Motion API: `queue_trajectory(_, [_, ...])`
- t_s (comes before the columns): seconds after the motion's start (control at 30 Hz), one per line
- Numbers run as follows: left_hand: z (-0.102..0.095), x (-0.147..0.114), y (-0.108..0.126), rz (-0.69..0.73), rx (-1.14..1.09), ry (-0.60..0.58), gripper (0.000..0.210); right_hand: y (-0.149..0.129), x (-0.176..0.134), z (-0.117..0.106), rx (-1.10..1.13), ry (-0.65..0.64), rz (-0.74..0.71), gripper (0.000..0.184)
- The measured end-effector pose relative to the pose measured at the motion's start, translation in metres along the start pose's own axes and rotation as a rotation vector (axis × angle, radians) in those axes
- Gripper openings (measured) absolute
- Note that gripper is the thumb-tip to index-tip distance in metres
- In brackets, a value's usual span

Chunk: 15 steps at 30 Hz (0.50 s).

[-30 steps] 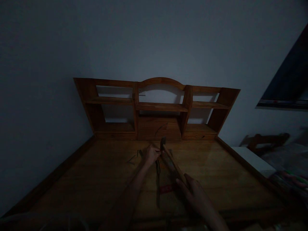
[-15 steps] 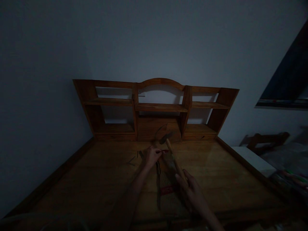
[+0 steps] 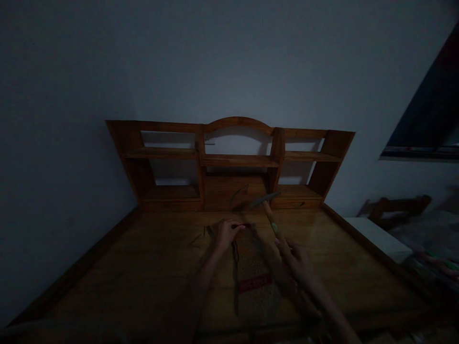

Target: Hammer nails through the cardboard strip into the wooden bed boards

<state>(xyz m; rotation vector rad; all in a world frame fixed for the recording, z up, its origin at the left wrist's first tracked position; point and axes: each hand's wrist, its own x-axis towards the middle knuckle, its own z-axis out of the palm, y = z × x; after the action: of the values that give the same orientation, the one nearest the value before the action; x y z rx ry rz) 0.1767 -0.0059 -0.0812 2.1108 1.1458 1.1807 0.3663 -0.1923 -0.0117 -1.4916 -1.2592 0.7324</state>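
Note:
My right hand point(image 3: 299, 263) is wrapped round the wooden handle of a hammer point(image 3: 273, 220). The hammer's dark metal head is raised over the back of the desk, up and to the right of my left hand point(image 3: 227, 232). My left thumb and forefinger are pinched together at the far end of a tan speckled piece point(image 3: 253, 260) with a red band, which lies on the desk. What the fingertips hold is too small and dark to make out. A dark strip point(image 3: 235, 255) runs along the left side of the tan piece.
Several thin dark sticks point(image 3: 195, 239) lie left of my left hand on the wooden desk point(image 3: 154, 267). A wooden shelf unit point(image 3: 236, 161) stands along the desk's back edge against the wall. To the right are a white surface point(image 3: 378, 236) and a wooden chair back point(image 3: 401, 206).
My right hand has lifted the hammer up and to the right, away from my left fingertips. More of the tan piece and its red band shows. My left hand has barely moved.

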Motion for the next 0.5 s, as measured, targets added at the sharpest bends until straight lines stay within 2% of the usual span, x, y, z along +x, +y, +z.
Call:
queue_trajectory(0.13, [0.003,0.002,-0.006,0.014,0.039,0.001,0.015,0.004,-0.006,0.009,-0.055,-0.050,-0.004,0.042])
queue_trajectory(0.27, [0.005,0.002,-0.011,-0.002,0.054,-0.046,0.018,0.005,-0.012,0.017,-0.060,-0.036,0.016,0.044])
queue_trajectory(0.4, [0.005,0.002,-0.011,-0.054,0.025,-0.075,0.019,-0.001,-0.013,0.016,-0.088,-0.051,-0.022,0.043])
queue_trajectory(0.5, [0.004,0.001,-0.009,-0.058,0.009,-0.076,0.018,-0.006,-0.010,0.012,-0.215,-0.027,-0.077,0.039])
